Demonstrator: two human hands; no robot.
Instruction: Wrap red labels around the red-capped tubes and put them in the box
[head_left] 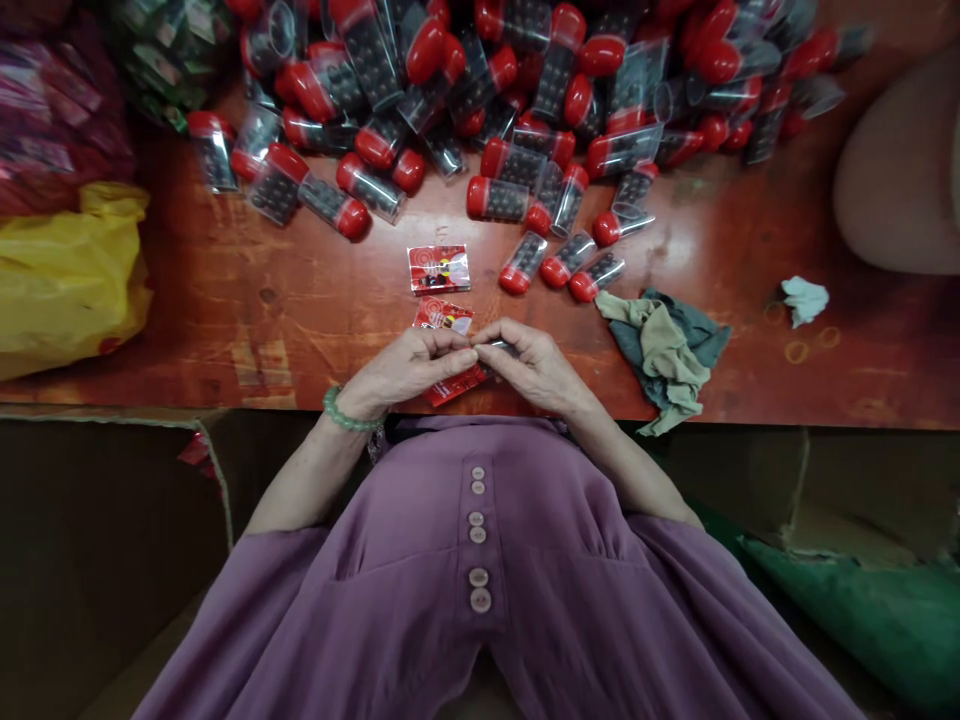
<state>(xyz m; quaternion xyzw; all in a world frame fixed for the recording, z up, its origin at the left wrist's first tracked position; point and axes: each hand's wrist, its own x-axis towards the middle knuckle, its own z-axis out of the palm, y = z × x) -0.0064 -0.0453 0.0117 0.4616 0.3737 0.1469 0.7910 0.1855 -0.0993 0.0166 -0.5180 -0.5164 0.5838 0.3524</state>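
Observation:
My left hand point(412, 365), with a green bead bracelet point(351, 412) at its wrist, is closed, thumb pressed against the fingers. My right hand point(534, 368) is curled with its fingertips meeting the left ones. A small glossy, clear-looking tube end point(501, 348) shows between the right thumb and fingers; most of it is hidden. I cannot make out what the left fingers pinch. Beneath the hands lies a red printed packet point(456, 386), partly covered. Just beyond are a second red packet point(444, 313) and a third red packet point(439, 269), flat on the table.
Many clear tubes with red caps and dark beads point(499, 198) are heaped across the back of the wooden table point(360, 300). A crumpled grey-green cloth point(667, 355), white tissue point(805, 300) and rubber bands lie right. A yellow bag point(67, 280) stands left.

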